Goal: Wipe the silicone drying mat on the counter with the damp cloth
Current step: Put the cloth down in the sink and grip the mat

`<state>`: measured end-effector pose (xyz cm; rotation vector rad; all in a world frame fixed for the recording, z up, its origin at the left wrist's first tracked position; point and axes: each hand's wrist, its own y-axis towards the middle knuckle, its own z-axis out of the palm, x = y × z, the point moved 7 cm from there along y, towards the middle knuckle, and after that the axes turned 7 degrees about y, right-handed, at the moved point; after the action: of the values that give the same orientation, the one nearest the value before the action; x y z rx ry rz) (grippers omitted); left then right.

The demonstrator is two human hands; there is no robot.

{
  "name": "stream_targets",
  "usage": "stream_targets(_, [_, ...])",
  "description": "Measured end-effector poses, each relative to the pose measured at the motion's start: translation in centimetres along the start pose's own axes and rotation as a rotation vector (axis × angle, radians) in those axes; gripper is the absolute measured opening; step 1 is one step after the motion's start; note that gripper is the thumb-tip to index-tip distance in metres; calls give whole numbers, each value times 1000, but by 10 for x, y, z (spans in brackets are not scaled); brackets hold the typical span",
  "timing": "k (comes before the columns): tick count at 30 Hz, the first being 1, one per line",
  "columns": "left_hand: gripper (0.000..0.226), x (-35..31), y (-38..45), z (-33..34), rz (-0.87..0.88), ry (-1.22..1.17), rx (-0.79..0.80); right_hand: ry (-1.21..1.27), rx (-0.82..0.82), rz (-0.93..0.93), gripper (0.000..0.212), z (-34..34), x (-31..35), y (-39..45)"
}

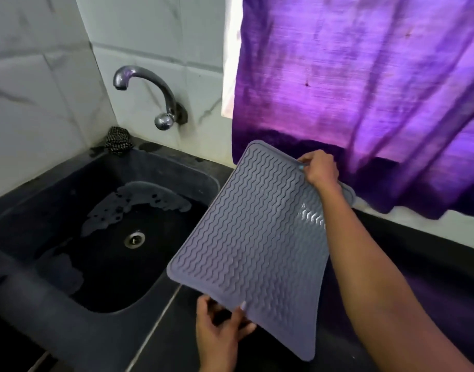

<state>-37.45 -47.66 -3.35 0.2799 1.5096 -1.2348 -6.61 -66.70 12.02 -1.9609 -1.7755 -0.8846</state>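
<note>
Your silicone drying mat (254,237) is not lying flat: it is lifted and tilted, ribbed side toward you, hanging over the dark tabletop (418,253) just right of the sink (69,200). Your right hand (320,167) is closed on the far edge near its upper corner, thumb and fingers pinching the rim. Your left hand (221,328) holds the near edge, thumb on the ribbed face and fingers curled beneath. The near right corner droops free and the sheet bows between your two grips.

To do this step well, lay the mat down flat on the tabletop before wiping; held in the air like this it will likely flex away from any pressure. Lower the near edge first, then let the far edge follow so no fold is trapped under it.

You have no cloth in either hand. A dark checked cloth (117,140) sits bunched at the sink's back corner below the tap (147,89); whether it is damp I cannot tell. Fetching it would mean freeing one hand, probably the left, which is nearer that side.

When you wipe, run along the wavy ribs, not across them, so the cloth gets into the channels. The purple curtain (364,89) hangs just behind your right hand; keep the mat's far edge from catching it.
</note>
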Motion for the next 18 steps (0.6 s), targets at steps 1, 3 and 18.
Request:
stream_targets(1, [51, 1, 3, 0, -29, 5, 1, -13, 32, -5, 23, 13, 0, 8])
stream_targets(3, [55, 5, 6, 0, -88, 48, 57, -49, 91, -12, 22, 36, -5, 20])
stream_targets(18, [75, -28, 10, 5, 535, 1084, 71, -163, 123, -3, 40, 59, -78, -79])
